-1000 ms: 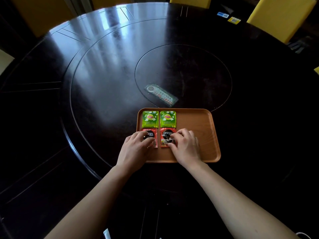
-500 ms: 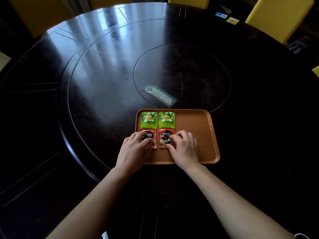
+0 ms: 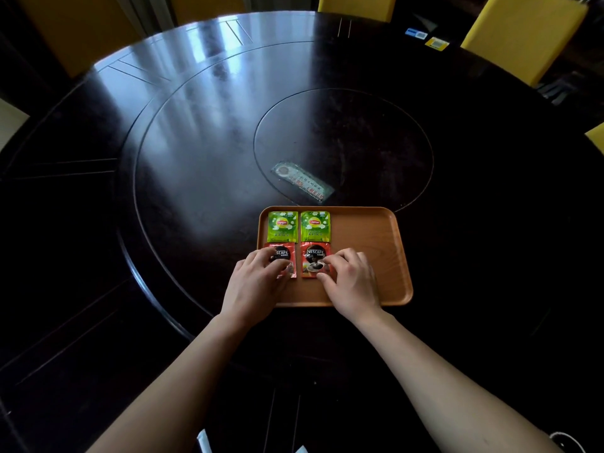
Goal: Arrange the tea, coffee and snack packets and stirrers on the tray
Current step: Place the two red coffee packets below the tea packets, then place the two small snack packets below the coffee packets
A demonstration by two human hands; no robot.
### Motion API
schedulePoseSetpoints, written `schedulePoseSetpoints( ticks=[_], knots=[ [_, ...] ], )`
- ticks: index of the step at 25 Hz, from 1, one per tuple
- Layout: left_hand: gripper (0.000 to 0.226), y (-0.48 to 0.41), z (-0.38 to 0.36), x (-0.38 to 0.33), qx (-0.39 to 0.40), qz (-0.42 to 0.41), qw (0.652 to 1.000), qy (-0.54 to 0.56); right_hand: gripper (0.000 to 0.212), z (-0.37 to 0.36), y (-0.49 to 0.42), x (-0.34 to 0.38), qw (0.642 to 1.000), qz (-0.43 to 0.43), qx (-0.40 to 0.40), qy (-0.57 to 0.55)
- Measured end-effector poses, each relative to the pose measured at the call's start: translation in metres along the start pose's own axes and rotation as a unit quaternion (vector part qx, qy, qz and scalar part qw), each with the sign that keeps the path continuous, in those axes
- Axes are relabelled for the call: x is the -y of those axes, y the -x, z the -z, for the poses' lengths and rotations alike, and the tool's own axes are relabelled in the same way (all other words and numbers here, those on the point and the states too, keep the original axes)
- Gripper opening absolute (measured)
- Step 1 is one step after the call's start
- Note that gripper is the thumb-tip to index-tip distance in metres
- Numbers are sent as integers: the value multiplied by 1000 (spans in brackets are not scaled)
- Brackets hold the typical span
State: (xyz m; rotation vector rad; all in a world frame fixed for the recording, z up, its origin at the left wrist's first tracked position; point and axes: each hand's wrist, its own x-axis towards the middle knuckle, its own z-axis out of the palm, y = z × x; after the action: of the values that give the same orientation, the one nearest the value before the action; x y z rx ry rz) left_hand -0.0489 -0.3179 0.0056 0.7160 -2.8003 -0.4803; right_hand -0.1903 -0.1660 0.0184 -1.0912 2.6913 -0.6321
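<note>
Dark table [image 3: 196, 132]: upright coffee packets [image 3: 315, 259] side-by-side

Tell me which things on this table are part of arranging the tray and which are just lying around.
Part of the job: tray; two green Lipton tea packets; two red Nescafe coffee packets; clear packet beyond the tray.

Lying about: blue card and yellow card at the far edge.

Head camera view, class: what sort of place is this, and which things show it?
Probably a dining room: a big round dark table with an inset turntable, and yellow chairs around it.
</note>
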Motion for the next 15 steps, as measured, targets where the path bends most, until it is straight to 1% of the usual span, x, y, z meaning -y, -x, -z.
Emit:
schedulePoseSetpoints(
  ticks=[5, 9, 12, 15],
  knots=[
    [28, 34, 15, -18, -19, 30, 997, 65, 32, 22, 33, -5, 998, 25, -28, -41],
    [27, 89, 21, -42, -23, 26, 995, 91, 27, 43, 89, -20, 996, 34, -41, -67],
    [26, 136, 17, -63, -12, 25, 994, 105, 23, 56, 137, -36, 994, 8, -28, -105],
    [27, 181, 9, -90, 17, 17, 991, 132, 20, 63, 186, -59, 991, -32, 7, -128]
  ],
)
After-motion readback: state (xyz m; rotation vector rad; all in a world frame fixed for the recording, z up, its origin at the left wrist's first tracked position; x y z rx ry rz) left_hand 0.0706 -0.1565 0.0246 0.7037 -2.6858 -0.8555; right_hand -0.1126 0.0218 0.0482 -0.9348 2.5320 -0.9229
